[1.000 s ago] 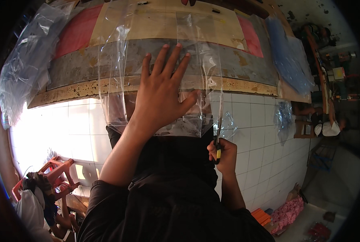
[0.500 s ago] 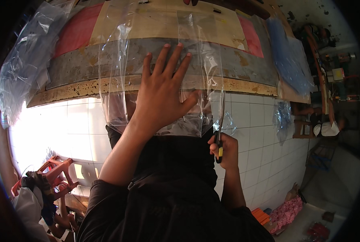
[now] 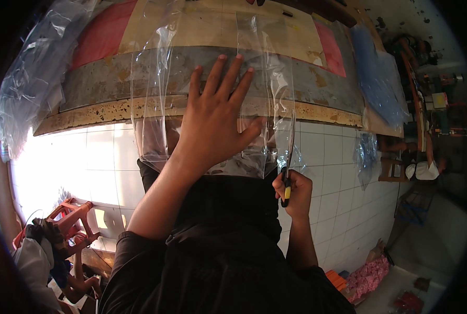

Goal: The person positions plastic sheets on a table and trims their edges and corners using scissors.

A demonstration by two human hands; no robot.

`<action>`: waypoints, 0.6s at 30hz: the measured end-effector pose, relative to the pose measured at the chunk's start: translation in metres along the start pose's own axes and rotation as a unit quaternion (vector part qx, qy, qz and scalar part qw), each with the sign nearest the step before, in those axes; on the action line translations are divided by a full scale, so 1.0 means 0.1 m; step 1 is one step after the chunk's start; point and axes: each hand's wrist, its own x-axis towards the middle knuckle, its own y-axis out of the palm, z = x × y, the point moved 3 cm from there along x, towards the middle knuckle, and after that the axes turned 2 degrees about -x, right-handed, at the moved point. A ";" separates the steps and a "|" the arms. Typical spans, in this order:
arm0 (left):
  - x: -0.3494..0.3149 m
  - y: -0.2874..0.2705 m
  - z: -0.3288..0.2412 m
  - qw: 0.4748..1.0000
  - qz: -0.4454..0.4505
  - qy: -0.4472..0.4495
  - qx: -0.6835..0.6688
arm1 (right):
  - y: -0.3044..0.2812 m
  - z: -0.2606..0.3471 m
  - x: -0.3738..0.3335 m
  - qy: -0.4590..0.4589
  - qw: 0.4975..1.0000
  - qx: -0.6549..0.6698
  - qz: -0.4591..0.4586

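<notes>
Across the near edge of the table (image 3: 113,81) from where I stand, a length of clear plastic (image 3: 278,81) lies in layers, its lower end hanging over the edge in front of the worker's dark clothes (image 3: 218,235). The left hand (image 3: 218,118) presses on it, palm down, fingers spread wide and gripping nothing. Off to the right, the right hand (image 3: 299,193) has its fingers curled round the handles of black-and-yellow scissors (image 3: 287,191), the blades pointing up along the plastic's right-hand edge. I can't tell from here how far apart the blades are.

To my eye, this is the trimming step, with the cut running up that side. The next move would seem to call for a steady left palm and blades kept in line with the edge, so the slippery layers don't creep.

As for containers, the plastic might be a bag or merely folded sheeting; I can't tell which. I make out no goods inside it. More clear plastic (image 3: 40,78) is heaped at the table's left end, and bluish plastic (image 3: 377,78) at its right.
</notes>
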 end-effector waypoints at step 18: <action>-0.01 -0.01 0.00 1.000 -0.004 -0.002 -0.006 | 0.04 0.04 -0.05 0.040 0.998 -0.016 -0.051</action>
